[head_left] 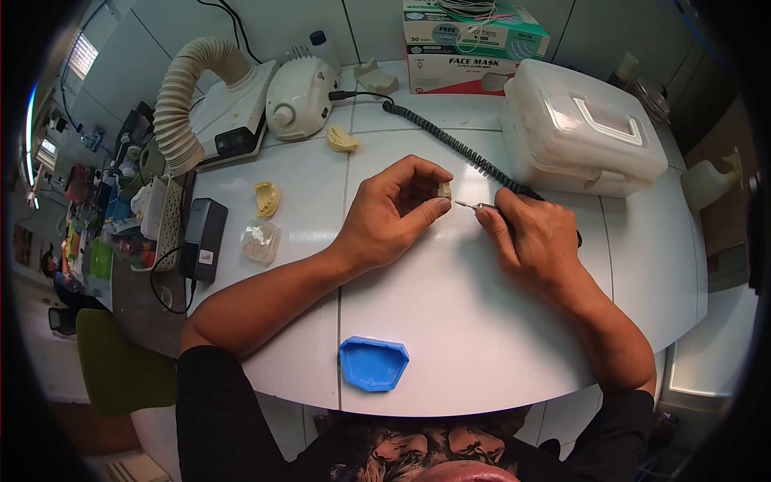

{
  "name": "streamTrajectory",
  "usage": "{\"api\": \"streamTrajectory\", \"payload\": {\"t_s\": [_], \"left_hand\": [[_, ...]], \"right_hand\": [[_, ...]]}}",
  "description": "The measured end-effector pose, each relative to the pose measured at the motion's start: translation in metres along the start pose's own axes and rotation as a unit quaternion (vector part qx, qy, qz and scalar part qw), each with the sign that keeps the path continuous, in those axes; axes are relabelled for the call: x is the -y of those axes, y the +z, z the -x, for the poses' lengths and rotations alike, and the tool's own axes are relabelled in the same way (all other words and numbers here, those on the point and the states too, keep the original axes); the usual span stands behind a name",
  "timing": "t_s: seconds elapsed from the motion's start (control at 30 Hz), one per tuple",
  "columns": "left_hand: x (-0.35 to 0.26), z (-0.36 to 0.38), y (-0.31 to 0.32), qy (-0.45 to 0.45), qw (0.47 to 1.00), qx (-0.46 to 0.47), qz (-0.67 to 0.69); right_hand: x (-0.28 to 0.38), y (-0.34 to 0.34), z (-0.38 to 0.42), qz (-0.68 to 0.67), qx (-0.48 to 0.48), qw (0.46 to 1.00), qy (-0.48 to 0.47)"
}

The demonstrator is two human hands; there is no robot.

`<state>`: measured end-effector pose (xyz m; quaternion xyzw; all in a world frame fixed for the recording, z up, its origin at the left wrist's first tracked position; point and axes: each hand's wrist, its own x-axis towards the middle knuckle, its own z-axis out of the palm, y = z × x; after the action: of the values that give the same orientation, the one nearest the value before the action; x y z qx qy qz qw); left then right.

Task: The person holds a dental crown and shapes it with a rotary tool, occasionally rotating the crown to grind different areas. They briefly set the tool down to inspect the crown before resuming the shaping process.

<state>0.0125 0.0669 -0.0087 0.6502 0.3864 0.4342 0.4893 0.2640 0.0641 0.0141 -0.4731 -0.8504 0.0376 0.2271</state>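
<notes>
My left hand [384, 215] pinches a small off-white piece [444, 191] between thumb and fingers; it looks like a bit of dental work, and the fingers cover part of it. Wrapped in my right hand [540, 239] is a rotary handpiece [483, 206], its thin metal bur pointing left. The bur's tip sits close to the left thumb and the small piece. A black coiled cord [458, 145] runs from near the right hand back to a white control unit [293, 100]. Yellowish plaster dental casts [267, 199] lie left of my left hand, beside a small clear box [261, 242].
A blue tray [374, 365] rests near the table's front edge. At the back stand a dust extractor with a ribbed hose [178, 104], face mask boxes [462, 68] and a translucent carry case [582, 128]. A black power block [205, 239] stands at the left edge.
</notes>
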Motion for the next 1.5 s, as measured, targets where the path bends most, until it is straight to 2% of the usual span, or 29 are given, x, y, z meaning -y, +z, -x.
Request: {"api": "streamTrajectory", "payload": {"t_s": [0.2,0.73,1.03,1.13,1.2,1.23,1.27,1.3,1.33,1.37,1.4,1.43,1.47,1.5], "left_hand": [[0.0,-0.001,0.0,-0.028,0.999,-0.01,0.033],[0.003,0.0,0.0,0.022,0.999,-0.026,0.032],[0.004,-0.001,-0.003,-0.004,0.999,-0.024,0.045],[0.007,-0.005,-0.003,0.002,0.998,-0.029,0.048],[0.011,-0.005,-0.006,0.008,0.997,-0.04,0.064],[0.007,-0.008,-0.006,0.01,0.996,-0.041,0.073],[0.006,-0.007,-0.004,0.02,0.995,-0.07,0.069],[-0.002,-0.008,-0.005,0.049,0.993,-0.094,0.052],[-0.018,-0.01,-0.009,0.084,0.988,-0.109,0.066],[-0.036,-0.008,-0.013,0.117,0.982,-0.124,0.08],[-0.056,-0.006,-0.018,0.159,0.975,-0.132,0.086],[-0.076,-0.003,-0.022,0.203,0.965,-0.14,0.092],[-0.095,0.005,-0.025,0.254,0.951,-0.162,0.073],[-0.113,0.012,-0.028,0.309,0.932,-0.182,0.055]], "right_hand": [[-0.001,0.001,-0.001,0.004,-0.007,1.0,-0.006],[0.0,-0.002,0.002,0.005,0.007,1.0,0.002],[-0.001,-0.001,0.003,0.0,0.011,1.0,0.007],[-0.002,-0.002,0.003,0.007,-0.012,0.999,-0.036],[0.001,-0.008,0.002,-0.03,-0.083,0.992,-0.084],[0.001,-0.013,0.0,-0.046,-0.12,0.986,-0.104],[-0.002,-0.023,-0.004,-0.072,-0.206,0.963,-0.158],[0.004,-0.046,-0.006,-0.167,-0.235,0.949,-0.13],[0.004,-0.053,-0.015,-0.414,-0.253,0.871,-0.084],[0.012,-0.073,-0.028,-0.626,-0.182,0.746,-0.135],[0.02,-0.085,-0.041,-0.65,-0.183,0.718,-0.17],[0.021,-0.094,-0.053,-0.594,-0.191,0.745,-0.235],[0.031,-0.103,-0.064,-0.582,-0.186,0.732,-0.302],[0.048,-0.114,-0.067,-0.559,-0.192,0.739,-0.323]]}}
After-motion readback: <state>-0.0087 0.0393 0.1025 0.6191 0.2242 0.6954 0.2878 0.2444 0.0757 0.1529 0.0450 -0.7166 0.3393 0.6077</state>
